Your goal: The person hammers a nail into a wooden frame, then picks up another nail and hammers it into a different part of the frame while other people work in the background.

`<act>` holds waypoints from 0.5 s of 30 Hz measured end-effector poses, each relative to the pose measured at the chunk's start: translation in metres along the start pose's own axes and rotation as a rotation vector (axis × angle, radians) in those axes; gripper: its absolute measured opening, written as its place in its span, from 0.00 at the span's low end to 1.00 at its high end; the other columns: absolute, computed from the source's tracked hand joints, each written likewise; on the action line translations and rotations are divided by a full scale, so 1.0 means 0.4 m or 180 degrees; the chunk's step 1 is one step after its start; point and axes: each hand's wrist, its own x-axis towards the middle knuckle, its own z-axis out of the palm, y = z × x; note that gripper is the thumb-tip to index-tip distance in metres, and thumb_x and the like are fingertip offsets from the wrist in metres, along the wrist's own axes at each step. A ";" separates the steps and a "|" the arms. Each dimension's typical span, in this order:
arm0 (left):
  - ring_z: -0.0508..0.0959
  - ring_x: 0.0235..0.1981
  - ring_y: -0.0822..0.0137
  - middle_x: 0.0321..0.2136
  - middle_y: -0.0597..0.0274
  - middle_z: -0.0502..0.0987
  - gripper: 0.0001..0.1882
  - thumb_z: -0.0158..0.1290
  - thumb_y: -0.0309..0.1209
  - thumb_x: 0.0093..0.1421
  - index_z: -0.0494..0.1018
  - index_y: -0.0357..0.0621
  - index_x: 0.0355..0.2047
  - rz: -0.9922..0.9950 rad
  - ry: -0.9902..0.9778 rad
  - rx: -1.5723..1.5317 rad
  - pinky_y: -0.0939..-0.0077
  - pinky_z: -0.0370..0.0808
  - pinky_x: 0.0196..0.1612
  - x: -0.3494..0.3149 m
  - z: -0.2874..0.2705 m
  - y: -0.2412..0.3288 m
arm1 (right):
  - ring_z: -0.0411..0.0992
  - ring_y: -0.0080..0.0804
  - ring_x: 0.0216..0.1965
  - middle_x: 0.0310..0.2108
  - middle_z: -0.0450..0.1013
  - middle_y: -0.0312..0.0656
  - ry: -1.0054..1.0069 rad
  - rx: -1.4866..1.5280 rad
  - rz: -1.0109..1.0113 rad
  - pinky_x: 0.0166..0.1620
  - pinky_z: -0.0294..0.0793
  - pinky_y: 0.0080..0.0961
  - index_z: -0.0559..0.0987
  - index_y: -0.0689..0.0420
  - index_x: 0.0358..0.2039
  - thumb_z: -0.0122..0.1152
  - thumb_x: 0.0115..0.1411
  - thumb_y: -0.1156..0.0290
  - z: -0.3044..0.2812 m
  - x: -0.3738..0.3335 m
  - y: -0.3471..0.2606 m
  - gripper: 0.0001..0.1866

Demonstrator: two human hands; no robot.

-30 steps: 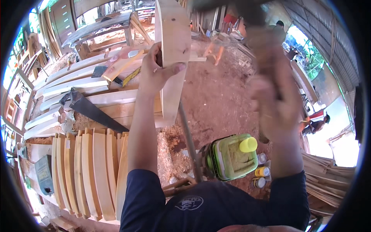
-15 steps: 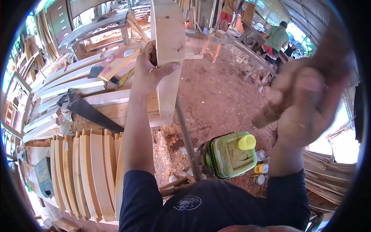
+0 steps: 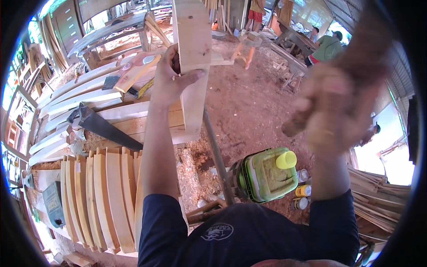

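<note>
My left hand (image 3: 171, 82) grips a pale wooden board (image 3: 193, 40), its thumb across the face and fingers behind the edge. The board stands on end, rising past the top of the picture, over the bench edge. Raised at the right, my right hand (image 3: 333, 111) is closed round the handle of a brown wooden mallet (image 3: 371, 49). Motion blurs both hand and mallet, and the head's outline is smeared. Beside my left forearm, a handsaw (image 3: 109, 129) with a dark blade lies across planks. A short light wood piece (image 3: 221, 61) juts out from behind the board.
Curved wooden slats (image 3: 102, 196) stand in a row at lower left, next to a dark green case (image 3: 53, 204). A green jug (image 3: 269, 178) with a yellow cap stands on the dirt floor near small tins (image 3: 302, 191). Farther off, a person in green (image 3: 328, 48) works.
My right hand and the mallet have shifted slightly left and blur strongly. My left hand keeps its hold on the board. The view has tilted a little.
</note>
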 end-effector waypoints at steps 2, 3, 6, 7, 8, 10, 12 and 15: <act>0.79 0.40 0.75 0.39 0.62 0.80 0.31 0.68 0.20 0.49 0.69 0.33 0.53 -0.0045 -0.0096 0.0143 0.80 0.76 0.44 0.013 -0.003 -0.017 | 0.74 0.35 0.25 0.30 0.76 0.50 -0.0998 -0.0892 0.0232 0.32 0.76 0.29 0.60 0.54 0.70 0.57 0.69 0.68 0.020 -0.040 0.063 0.31; 0.79 0.39 0.75 0.38 0.63 0.80 0.31 0.68 0.20 0.49 0.69 0.33 0.53 -0.0089 -0.0176 0.0289 0.80 0.76 0.44 0.015 0.002 -0.026 | 0.77 0.41 0.26 0.31 0.76 0.53 -0.1254 -0.1003 0.0478 0.34 0.77 0.34 0.61 0.56 0.70 0.59 0.68 0.68 0.015 -0.055 0.058 0.32; 0.78 0.38 0.76 0.37 0.64 0.79 0.30 0.69 0.21 0.47 0.70 0.35 0.51 -0.0036 -0.0077 0.0135 0.81 0.76 0.42 0.016 0.005 -0.011 | 0.80 0.46 0.30 0.36 0.76 0.61 -0.1548 -0.0833 0.1274 0.38 0.77 0.36 0.63 0.56 0.69 0.60 0.65 0.71 -0.025 -0.109 0.034 0.32; 0.78 0.38 0.76 0.37 0.64 0.79 0.30 0.69 0.21 0.47 0.70 0.35 0.51 -0.0083 -0.0088 0.0224 0.81 0.76 0.42 0.002 -0.007 -0.004 | 0.80 0.45 0.31 0.37 0.76 0.62 -0.1557 -0.0650 0.1485 0.39 0.77 0.35 0.63 0.56 0.69 0.60 0.65 0.72 -0.031 -0.143 0.030 0.32; 0.78 0.37 0.76 0.36 0.65 0.79 0.30 0.69 0.21 0.46 0.71 0.35 0.50 -0.0130 0.0022 0.0257 0.81 0.76 0.41 0.009 -0.003 0.000 | 0.81 0.43 0.32 0.37 0.77 0.61 -0.1563 -0.0516 0.2061 0.39 0.77 0.33 0.62 0.56 0.70 0.59 0.66 0.72 -0.051 -0.175 0.020 0.33; 0.78 0.36 0.77 0.35 0.65 0.79 0.29 0.69 0.22 0.46 0.71 0.36 0.49 -0.0168 0.0061 0.0302 0.81 0.76 0.40 0.019 0.017 0.004 | 0.80 0.35 0.31 0.36 0.78 0.57 -0.1359 -0.0182 0.2699 0.39 0.76 0.30 0.59 0.55 0.71 0.58 0.66 0.72 -0.084 -0.277 0.022 0.35; 0.78 0.35 0.76 0.36 0.64 0.80 0.27 0.69 0.22 0.45 0.73 0.37 0.47 -0.0189 0.0293 0.0675 0.80 0.76 0.40 0.025 0.044 0.014 | 0.77 0.26 0.31 0.37 0.80 0.52 -0.0952 0.0352 0.3107 0.39 0.76 0.27 0.57 0.56 0.72 0.58 0.67 0.71 -0.081 -0.441 0.049 0.35; 0.80 0.36 0.74 0.37 0.62 0.80 0.26 0.69 0.23 0.46 0.73 0.37 0.46 -0.0249 0.0491 0.0828 0.78 0.77 0.40 0.014 0.052 0.023 | 0.76 0.24 0.36 0.43 0.80 0.50 -0.1083 0.0893 0.4351 0.43 0.76 0.25 0.56 0.58 0.72 0.57 0.68 0.70 -0.076 -0.548 0.041 0.35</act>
